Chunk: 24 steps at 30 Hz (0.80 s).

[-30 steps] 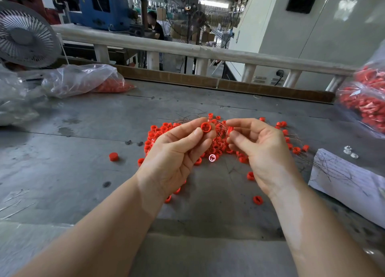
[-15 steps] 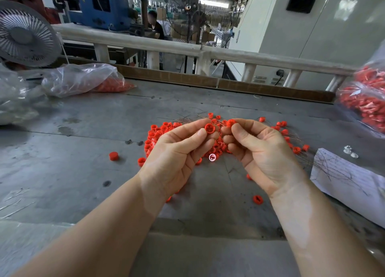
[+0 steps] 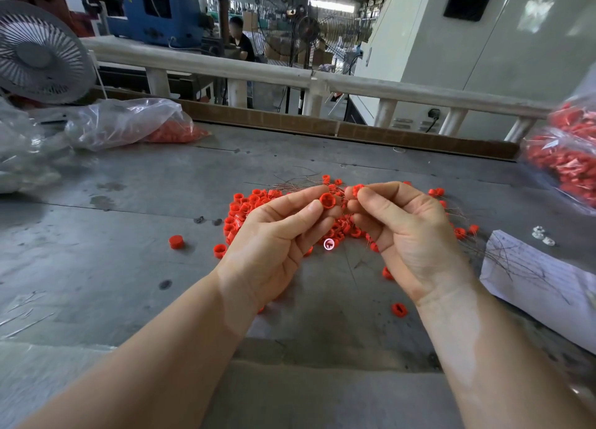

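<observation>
The person is holding both hands just above the grey table (image 3: 129,267), over a heap of red caps (image 3: 248,203). The left hand (image 3: 277,241) is pinching one red cap (image 3: 327,200) between thumb and fingertips. The right hand (image 3: 409,232), close beside it, is gripping a second red piece (image 3: 357,190) at its fingertips, the two pieces nearly meeting. A sheet of paper (image 3: 532,273) is lying to the right, with thin wires (image 3: 503,257) trailing across it.

- red piece (image 3: 357,190) in right grip (image 3: 412,235): mostly behind fingertips, shape unclear
- red cap (image 3: 327,200) in left grip (image 3: 274,243): edge under thumb
- cap pile (image 3: 246,204): near side behind both grips
- bag of red parts (image 3: 569,167): cut by right edge
</observation>
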Available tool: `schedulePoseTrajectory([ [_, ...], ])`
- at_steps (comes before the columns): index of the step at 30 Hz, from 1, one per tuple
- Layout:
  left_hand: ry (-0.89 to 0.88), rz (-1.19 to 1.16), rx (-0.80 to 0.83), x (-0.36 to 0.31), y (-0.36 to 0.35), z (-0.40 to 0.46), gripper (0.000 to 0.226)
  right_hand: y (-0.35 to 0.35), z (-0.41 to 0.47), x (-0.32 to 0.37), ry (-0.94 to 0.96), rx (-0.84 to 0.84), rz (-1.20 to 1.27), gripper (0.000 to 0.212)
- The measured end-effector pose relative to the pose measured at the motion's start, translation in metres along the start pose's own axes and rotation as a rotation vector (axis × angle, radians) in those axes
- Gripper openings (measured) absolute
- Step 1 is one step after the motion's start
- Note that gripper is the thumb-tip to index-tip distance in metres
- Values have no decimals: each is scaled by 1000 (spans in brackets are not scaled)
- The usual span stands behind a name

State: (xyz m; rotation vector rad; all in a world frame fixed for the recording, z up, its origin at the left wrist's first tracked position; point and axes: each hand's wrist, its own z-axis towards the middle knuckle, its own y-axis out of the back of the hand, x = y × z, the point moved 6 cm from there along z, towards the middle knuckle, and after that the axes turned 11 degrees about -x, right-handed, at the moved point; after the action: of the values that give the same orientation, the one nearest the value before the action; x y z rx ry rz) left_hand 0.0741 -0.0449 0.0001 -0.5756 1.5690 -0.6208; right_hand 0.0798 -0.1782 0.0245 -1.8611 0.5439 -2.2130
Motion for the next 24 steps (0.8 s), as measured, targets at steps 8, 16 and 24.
schedulePoseTrajectory([
  [8, -7, 0, -25, 1, 0, 0, 19, -3, -3, 5, 213, 21, -215, 11],
  [16, -44, 31, -52, 1, 0, -1, 17, -5, -5, 8, 403, 37, -472, 26],
  [24, -55, 57, -59, 1, 0, -1, 21, -8, -7, 11, 493, 41, -550, 19],
])
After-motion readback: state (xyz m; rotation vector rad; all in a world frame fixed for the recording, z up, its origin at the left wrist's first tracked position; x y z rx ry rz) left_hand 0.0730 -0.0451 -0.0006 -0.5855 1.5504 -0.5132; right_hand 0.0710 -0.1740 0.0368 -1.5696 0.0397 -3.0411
